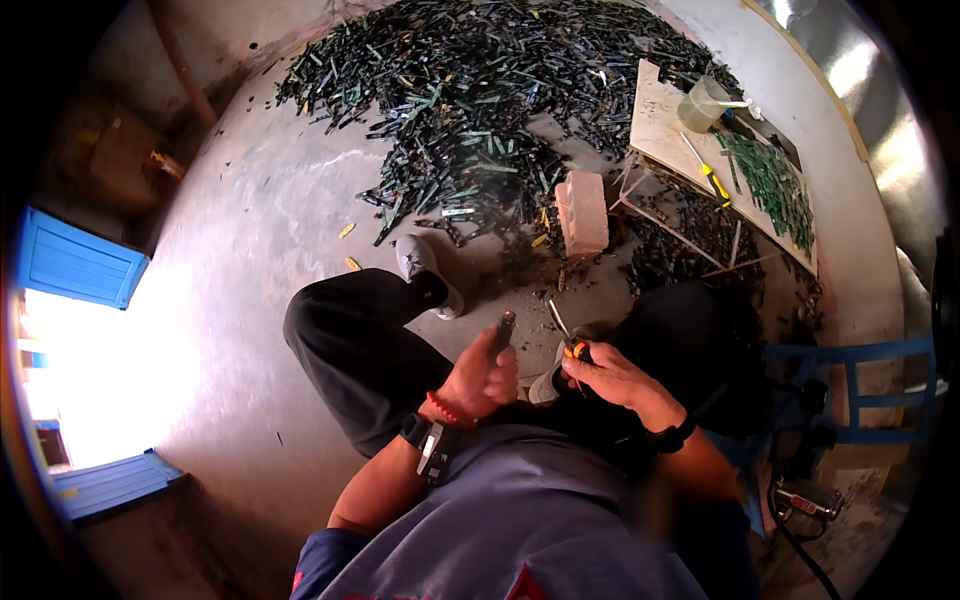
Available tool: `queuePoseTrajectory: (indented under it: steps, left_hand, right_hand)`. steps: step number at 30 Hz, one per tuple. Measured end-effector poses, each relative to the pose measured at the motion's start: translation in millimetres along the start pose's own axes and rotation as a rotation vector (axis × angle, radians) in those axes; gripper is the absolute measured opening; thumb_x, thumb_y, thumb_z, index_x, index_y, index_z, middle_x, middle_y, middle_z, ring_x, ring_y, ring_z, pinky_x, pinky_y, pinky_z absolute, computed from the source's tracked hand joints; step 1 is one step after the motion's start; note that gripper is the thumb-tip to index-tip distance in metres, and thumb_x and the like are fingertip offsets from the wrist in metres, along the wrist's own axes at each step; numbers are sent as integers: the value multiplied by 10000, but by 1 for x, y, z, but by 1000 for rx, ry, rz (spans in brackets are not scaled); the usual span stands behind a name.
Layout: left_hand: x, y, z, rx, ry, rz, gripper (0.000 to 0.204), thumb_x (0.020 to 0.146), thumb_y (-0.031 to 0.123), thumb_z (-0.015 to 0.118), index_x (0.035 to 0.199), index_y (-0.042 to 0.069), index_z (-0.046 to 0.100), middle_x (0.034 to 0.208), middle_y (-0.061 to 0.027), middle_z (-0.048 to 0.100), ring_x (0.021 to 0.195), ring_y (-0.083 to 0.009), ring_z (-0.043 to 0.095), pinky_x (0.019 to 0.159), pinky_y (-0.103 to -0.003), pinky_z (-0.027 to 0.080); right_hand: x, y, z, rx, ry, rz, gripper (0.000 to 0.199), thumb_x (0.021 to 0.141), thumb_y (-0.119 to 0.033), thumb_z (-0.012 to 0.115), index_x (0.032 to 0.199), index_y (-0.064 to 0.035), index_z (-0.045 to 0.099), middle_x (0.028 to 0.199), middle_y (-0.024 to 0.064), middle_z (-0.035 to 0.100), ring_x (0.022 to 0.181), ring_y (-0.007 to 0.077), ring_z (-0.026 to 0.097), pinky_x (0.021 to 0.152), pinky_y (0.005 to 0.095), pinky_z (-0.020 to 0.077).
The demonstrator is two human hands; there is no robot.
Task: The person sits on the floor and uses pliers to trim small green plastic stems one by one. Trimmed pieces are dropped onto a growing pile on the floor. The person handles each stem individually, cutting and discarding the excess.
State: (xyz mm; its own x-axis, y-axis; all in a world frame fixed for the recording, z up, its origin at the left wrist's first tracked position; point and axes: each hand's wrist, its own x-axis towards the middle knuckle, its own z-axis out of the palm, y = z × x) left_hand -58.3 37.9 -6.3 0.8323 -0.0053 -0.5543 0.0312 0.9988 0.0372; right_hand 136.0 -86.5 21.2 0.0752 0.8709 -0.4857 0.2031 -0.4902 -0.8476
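Clenching a dark piece [505, 328] in your left hand [482, 380], its end toward one o'clock, you grasp a screwdriver [578, 351] in your right hand [612, 377], shaft toward eleven; a pile [450, 120] of strips spreads at twelve.

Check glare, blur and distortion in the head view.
Head view: the opening at left is blown out, glare spilling onto the floor; shiny sheeting at upper right shows bright patches. Head view: left hand and right hand are readable, but a smudge blurs the grey garment. Head view: corners go black, pale wall curves.
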Motion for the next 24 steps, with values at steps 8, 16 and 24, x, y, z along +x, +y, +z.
queuePoseTrajectory:
  steps: [8,16,24]
  left_hand:
    - [3,-2,-4,59,12,14,502,929,522,261,634,133,378,471,56,225,381,-94,159,398,-251,199]
    - [5,-3,-3,144,102,48,503,927,520,272,630,127,379,473,60,207,386,-89,152,386,-245,182]
    - [6,-5,5,196,270,80,499,924,523,298,632,126,380,488,65,207,396,-73,152,380,-226,135]
  right_hand:
    - [-4,-31,0,-314,-203,91,377,879,-356,491,818,13,535,708,108,579,644,218,557,628,344,423]
    - [5,-44,-2,143,-473,408,323,907,-337,495,939,-25,569,820,79,634,675,156,598,562,250,456]
    - [3,-29,24,758,-489,477,349,939,-335,455,1013,-8,550,896,145,644,807,229,658,572,272,528]
